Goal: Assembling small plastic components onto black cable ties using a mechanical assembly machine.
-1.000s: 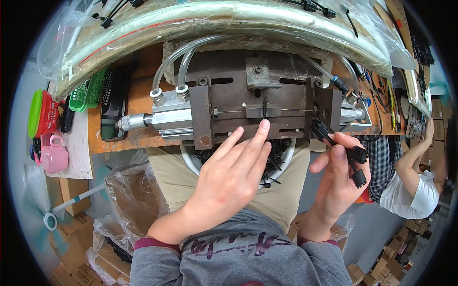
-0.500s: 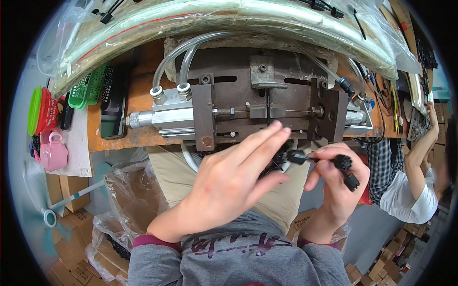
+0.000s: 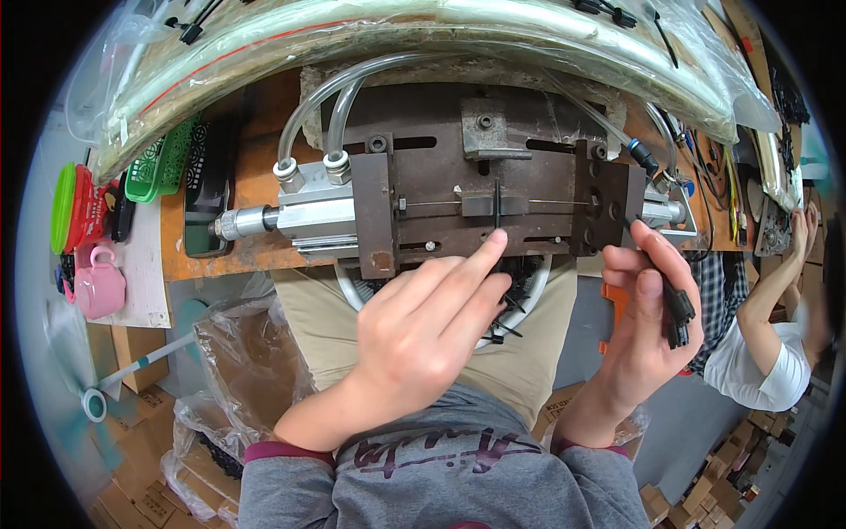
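The thin black strip stands upright in the slot of the brown steel fixture on the counter, crossing the fine horizontal rod there. Your left hand reaches to it, index fingertip touching the fixture face just at the strip's lower end; the other fingers are loosely extended, gripping nothing that shows.

Handling, as judged: the strip looks like moulded plastic, very light, springy rather than stiff, smooth enough to slip. Take it by the free lower end with a fingertip pinch; avoid bending it sharply against the slot edge.

Your right hand is closed around a small bundle of black plastic pieces, thumb lying along them, blocky ends poking out past the fingers. Equally light; a loose hold could let one slide out.

Outward: a pneumatic cylinder sits bolted at the fixture's left, with clear hoses arching up. A white basin of more black pieces rests on your lap, mostly covered by the left hand.

Hard to make out:
- how deep the strip sits in the slot; its lower end is hidden by your fingertip
- the count of pieces in the right hand
- the basin contents
- another person's arm at far right, cut by the rim
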`<action>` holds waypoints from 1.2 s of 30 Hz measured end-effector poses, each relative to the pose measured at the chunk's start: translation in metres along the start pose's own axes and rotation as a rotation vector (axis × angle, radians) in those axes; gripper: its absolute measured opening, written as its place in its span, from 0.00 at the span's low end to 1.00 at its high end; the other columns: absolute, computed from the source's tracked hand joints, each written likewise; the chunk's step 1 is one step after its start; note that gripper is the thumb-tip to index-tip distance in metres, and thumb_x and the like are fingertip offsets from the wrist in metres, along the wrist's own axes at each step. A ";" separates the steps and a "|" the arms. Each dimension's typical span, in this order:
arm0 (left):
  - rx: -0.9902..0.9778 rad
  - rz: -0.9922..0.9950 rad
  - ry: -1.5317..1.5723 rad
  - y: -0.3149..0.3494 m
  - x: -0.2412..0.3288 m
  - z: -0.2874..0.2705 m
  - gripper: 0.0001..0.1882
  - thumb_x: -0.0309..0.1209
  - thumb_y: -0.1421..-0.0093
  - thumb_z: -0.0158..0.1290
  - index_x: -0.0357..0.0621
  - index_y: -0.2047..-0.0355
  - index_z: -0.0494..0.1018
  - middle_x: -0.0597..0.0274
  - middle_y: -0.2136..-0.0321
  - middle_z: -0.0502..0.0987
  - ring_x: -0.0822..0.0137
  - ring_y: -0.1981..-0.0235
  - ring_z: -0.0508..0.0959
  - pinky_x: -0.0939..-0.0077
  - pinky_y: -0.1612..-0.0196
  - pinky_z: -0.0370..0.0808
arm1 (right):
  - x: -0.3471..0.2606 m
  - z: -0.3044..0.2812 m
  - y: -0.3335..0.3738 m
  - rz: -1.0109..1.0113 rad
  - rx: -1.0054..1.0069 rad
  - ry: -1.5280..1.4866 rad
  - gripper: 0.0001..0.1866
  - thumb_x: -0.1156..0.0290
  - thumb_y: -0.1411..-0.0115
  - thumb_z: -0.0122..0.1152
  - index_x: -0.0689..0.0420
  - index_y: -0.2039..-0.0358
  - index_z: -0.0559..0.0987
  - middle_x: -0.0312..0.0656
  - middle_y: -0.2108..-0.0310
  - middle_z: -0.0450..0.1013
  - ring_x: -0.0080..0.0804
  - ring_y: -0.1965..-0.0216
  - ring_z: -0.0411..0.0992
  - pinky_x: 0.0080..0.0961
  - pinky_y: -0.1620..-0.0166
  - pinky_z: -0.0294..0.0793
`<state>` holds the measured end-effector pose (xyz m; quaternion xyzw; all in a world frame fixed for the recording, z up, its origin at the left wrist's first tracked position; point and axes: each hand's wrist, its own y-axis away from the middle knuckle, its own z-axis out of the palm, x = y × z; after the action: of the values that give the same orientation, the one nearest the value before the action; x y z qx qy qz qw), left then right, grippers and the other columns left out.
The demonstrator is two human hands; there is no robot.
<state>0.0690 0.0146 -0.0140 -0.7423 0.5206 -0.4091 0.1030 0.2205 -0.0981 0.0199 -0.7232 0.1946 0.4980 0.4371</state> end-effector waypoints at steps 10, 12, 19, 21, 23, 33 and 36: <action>-0.151 -0.051 -0.214 -0.011 0.006 -0.001 0.16 0.26 0.58 0.67 0.41 0.65 0.79 0.57 0.52 0.80 0.68 0.76 0.78 0.80 0.74 0.71 | 0.003 -0.010 0.015 -0.234 -0.114 0.092 0.07 0.85 0.38 0.53 0.67 0.59 0.75 0.62 0.58 0.77 0.46 0.64 0.81 0.33 0.63 0.84; -0.107 -0.078 -0.049 -0.013 0.005 -0.003 0.18 0.26 0.57 0.68 0.39 0.63 0.80 0.55 0.54 0.80 0.68 0.75 0.79 0.79 0.71 0.74 | 0.008 -0.010 0.011 -0.396 -0.143 0.257 0.11 0.85 0.49 0.68 0.63 0.64 0.79 0.56 0.63 0.79 0.41 0.69 0.81 0.25 0.69 0.82; -0.090 -0.171 0.687 -0.011 0.016 -0.021 0.20 0.23 0.56 0.70 0.36 0.60 0.81 0.54 0.63 0.81 0.65 0.67 0.81 0.76 0.65 0.79 | 0.008 0.001 0.013 -0.596 -0.313 0.441 0.13 0.77 0.54 0.66 0.64 0.65 0.83 0.49 0.61 0.80 0.35 0.72 0.78 0.24 0.70 0.78; -0.129 -0.217 0.674 -0.011 0.021 -0.028 0.20 0.21 0.56 0.69 0.35 0.60 0.81 0.55 0.64 0.80 0.65 0.66 0.81 0.77 0.65 0.79 | 0.009 0.004 0.011 -0.607 -0.335 0.409 0.14 0.76 0.55 0.64 0.66 0.65 0.83 0.51 0.61 0.80 0.38 0.68 0.80 0.26 0.67 0.81; -0.105 -0.191 0.521 -0.010 0.022 -0.028 0.19 0.21 0.56 0.69 0.35 0.61 0.81 0.55 0.64 0.80 0.65 0.65 0.81 0.76 0.67 0.79 | 0.017 0.005 0.010 -0.582 -0.279 0.395 0.14 0.78 0.54 0.66 0.68 0.64 0.82 0.53 0.59 0.79 0.40 0.65 0.81 0.27 0.64 0.82; -0.154 0.016 -0.220 -0.006 0.006 0.000 0.16 0.25 0.56 0.66 0.38 0.65 0.80 0.50 0.49 0.78 0.71 0.80 0.77 0.80 0.77 0.72 | 0.021 -0.003 0.017 -0.316 -0.154 0.014 0.38 0.60 0.50 0.76 0.69 0.45 0.70 0.68 0.45 0.65 0.60 0.47 0.72 0.47 0.46 0.77; -0.183 0.047 -0.266 -0.015 0.005 0.000 0.15 0.27 0.56 0.66 0.39 0.65 0.80 0.53 0.49 0.78 0.73 0.82 0.75 0.81 0.77 0.71 | 0.020 0.000 0.017 -0.314 -0.118 -0.042 0.34 0.65 0.49 0.74 0.68 0.46 0.69 0.69 0.44 0.64 0.60 0.47 0.72 0.47 0.45 0.75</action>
<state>0.0797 0.0169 -0.0034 -0.7838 0.5548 -0.2555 0.1124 0.2165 -0.1041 -0.0050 -0.7585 0.0406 0.4492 0.4704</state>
